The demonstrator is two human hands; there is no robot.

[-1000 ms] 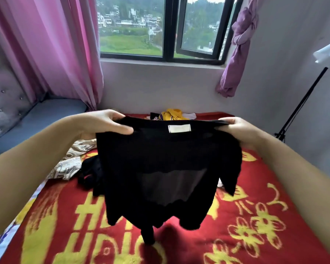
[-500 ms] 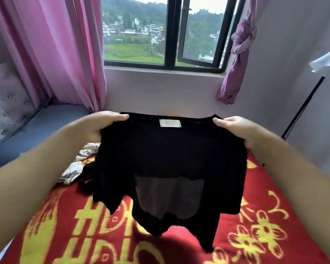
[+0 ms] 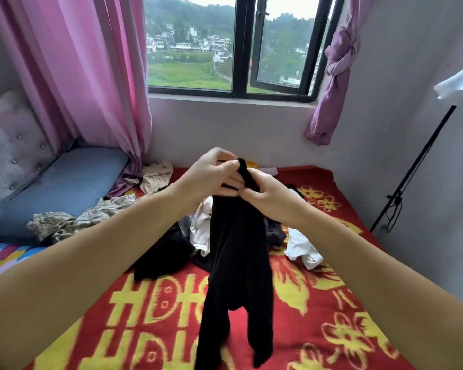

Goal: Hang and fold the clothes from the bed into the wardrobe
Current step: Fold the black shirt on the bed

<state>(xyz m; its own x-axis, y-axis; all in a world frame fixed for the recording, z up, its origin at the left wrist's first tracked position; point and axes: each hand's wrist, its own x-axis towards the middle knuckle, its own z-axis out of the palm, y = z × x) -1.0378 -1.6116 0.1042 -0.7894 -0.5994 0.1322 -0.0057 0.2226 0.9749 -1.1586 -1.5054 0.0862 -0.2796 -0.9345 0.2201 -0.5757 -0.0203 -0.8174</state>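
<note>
Black top (image 3: 238, 252) gathered lengthwise into a narrow, dark column, hanging in the air above the bed (image 3: 332, 303); fabric plain, matte, slightly sheer-looking at no visible spot now, bottom split into two dangling tails, lower ends near the red-and-yellow blanket. Upper end bunched and pinched between both hands, a small tip poking up above the fingers. Left hand (image 3: 211, 174) closed around the top of the bunch; right hand (image 3: 270, 198) clamped on it just below, touching the left. Behind the top, loose clothes (image 3: 302, 247) heaped on the bed: white, black, patterned pieces; blue pillow (image 3: 70, 182) at the left by the pink curtain (image 3: 91, 76); window (image 3: 241, 49) beyond.
</note>
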